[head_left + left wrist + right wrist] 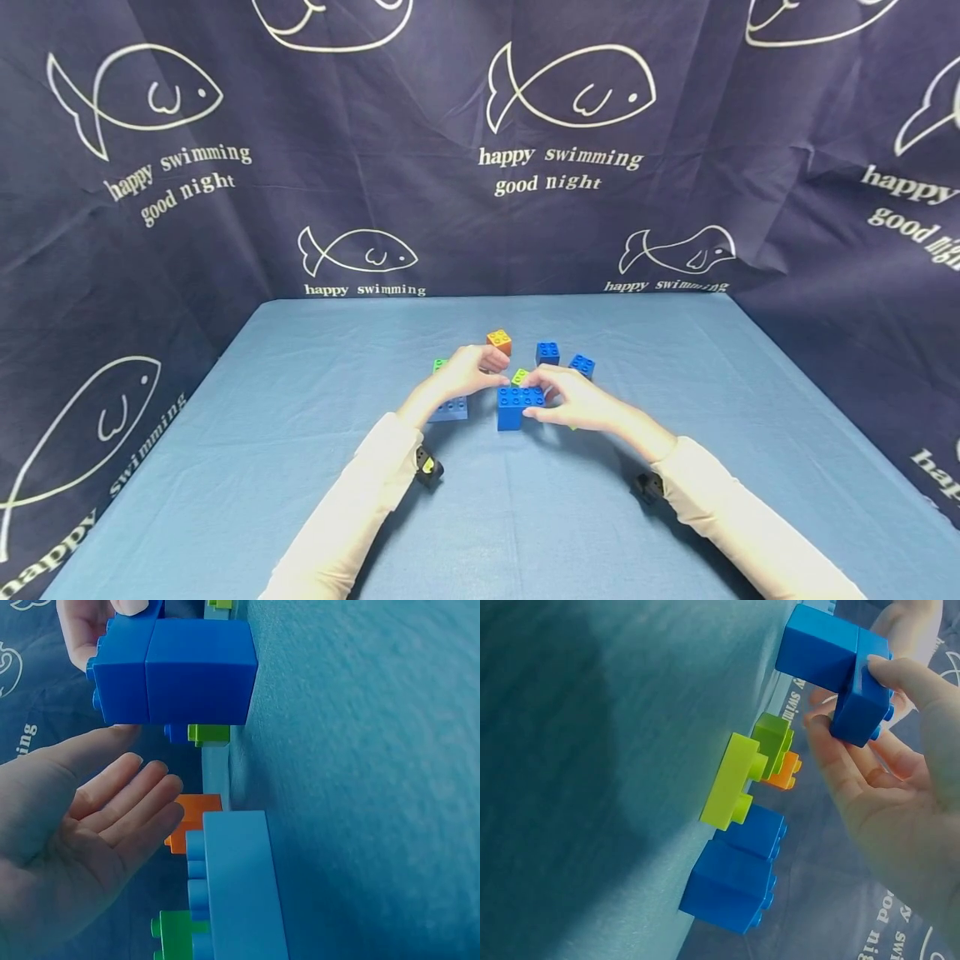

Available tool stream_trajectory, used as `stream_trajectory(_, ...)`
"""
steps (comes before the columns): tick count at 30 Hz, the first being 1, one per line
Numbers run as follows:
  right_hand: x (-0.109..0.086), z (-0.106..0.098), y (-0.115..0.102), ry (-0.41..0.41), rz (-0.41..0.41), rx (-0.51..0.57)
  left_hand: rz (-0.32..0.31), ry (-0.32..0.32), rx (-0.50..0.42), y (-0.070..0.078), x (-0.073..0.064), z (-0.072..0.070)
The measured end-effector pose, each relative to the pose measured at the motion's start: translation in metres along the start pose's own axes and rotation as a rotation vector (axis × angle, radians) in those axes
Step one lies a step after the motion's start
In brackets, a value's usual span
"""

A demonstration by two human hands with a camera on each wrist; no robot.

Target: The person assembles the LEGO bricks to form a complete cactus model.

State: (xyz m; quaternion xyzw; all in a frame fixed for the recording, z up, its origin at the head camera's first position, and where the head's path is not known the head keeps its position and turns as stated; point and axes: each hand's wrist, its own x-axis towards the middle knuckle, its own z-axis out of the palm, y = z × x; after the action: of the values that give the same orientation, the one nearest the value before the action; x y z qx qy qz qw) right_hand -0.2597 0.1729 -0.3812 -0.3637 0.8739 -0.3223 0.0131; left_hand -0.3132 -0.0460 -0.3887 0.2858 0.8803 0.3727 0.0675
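My right hand pinches a long blue brick between thumb and fingers. Joined under one end of it is a taller blue brick, and the long one sticks out sideways over the table. My left hand is just left of this pair, its fingers extended and nothing in its grasp. In the left wrist view the left thumb tip is at the edge of the blue pair; whether it touches cannot be told. Under the left hand lie a light blue brick and a green brick, both partly hidden in the head view.
An orange brick stands behind the hands. Near the right hand are a green brick, a lime brick and two blue bricks, one farther back and one to the right. Dark printed cloth surrounds the blue table.
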Motion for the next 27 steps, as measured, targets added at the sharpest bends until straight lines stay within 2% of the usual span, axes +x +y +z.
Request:
stream_trajectory(8, -0.001, 0.0, 0.001, -0.007, -0.004, -0.013, 0.043, -0.047, -0.016, 0.003, 0.005, 0.002)
stream_trajectory(27, -0.001, 0.001, 0.001, -0.003, -0.028, -0.01, 0.037, -0.077, -0.028, -0.002, 0.017, 0.008)
